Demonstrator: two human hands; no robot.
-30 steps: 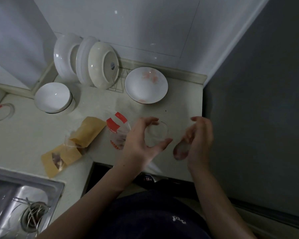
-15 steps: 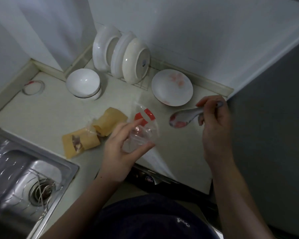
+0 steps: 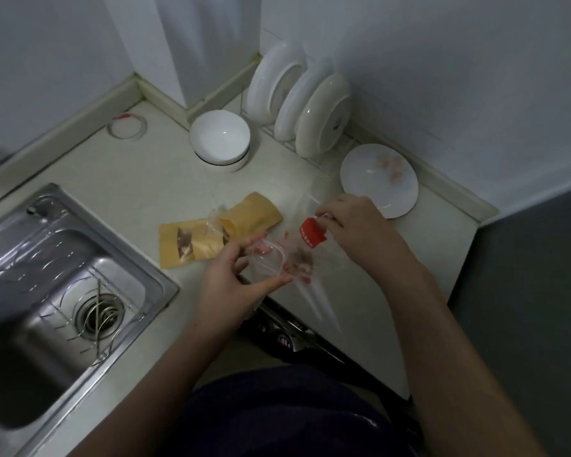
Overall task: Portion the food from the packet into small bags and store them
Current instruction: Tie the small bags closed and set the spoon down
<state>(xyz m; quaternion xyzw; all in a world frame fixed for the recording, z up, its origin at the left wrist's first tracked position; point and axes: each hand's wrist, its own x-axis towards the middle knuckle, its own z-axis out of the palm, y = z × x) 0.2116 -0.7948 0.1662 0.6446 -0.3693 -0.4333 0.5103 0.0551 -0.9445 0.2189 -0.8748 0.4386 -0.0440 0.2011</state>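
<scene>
My left hand (image 3: 234, 278) grips a small clear bag (image 3: 267, 263) at its open mouth, just above the counter's front edge. Pink food pieces (image 3: 302, 263) show through the plastic beside it. My right hand (image 3: 355, 227) pinches the top of a clear packet by its red label (image 3: 312, 235), close to the right of the small bag. I cannot make out the spoon; only a small white bit shows at my right fingertips. Two brown paper pouches (image 3: 192, 242) lie on the counter left of my hands, one with a clear window.
A white plate (image 3: 379, 192) with pink smears lies behind my right hand. A white bowl (image 3: 220, 140) and a rack of upright plates (image 3: 297, 103) stand by the wall. The steel sink (image 3: 47, 291) is left, a tape ring (image 3: 127, 125) far left, stove knobs (image 3: 285, 339) below.
My right hand, which held the spoon up near the plate, has come down and left to the red-labelled packet. My left hand stays on the clear bag. The view has shifted left.
</scene>
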